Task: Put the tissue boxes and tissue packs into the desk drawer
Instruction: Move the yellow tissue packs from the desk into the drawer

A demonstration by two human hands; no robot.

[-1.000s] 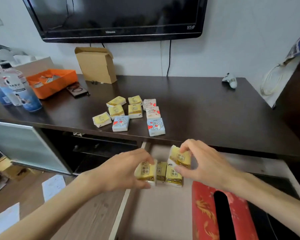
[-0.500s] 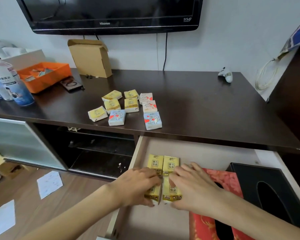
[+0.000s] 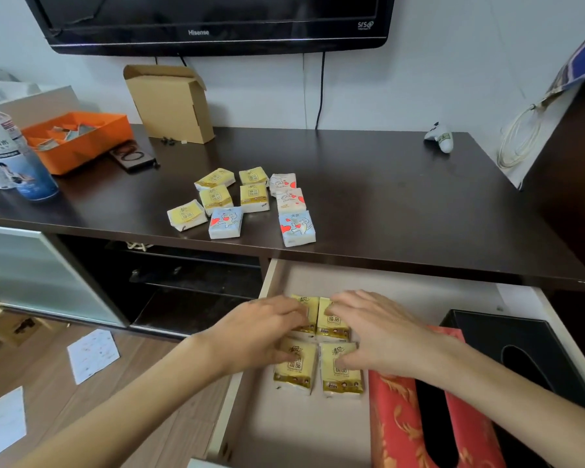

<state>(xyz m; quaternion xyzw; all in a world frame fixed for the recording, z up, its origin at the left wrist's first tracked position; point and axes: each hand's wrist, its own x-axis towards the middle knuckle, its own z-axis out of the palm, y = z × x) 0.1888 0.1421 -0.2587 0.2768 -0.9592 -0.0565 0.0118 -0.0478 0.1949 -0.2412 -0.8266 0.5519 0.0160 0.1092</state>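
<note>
both hands (left (image 3: 267,332), right (image 3: 375,332)) rest flat, gripping nothing, on four yellow tissue packs (image 3: 318,346) in drawer (image 3: 419,292) beside red tissue box (image 3: 395,420) and black tissue box (image 3: 520,339); nine packs (image 3: 247,204) left on worktop (image 3: 402,204).

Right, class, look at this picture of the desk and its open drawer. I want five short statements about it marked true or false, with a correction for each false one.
1. Four yellow packs lie in the drawer in a two-by-two block. True.
2. The desk top holds no more tissue packs. False: nine packs are there.
3. The red tissue box is in the drawer, right of the yellow packs. True.
4. The left hand is lifting a blue pack off the desk. False: it rests on the yellow packs in the drawer.
5. The right hand lies on the yellow packs. True.
</note>
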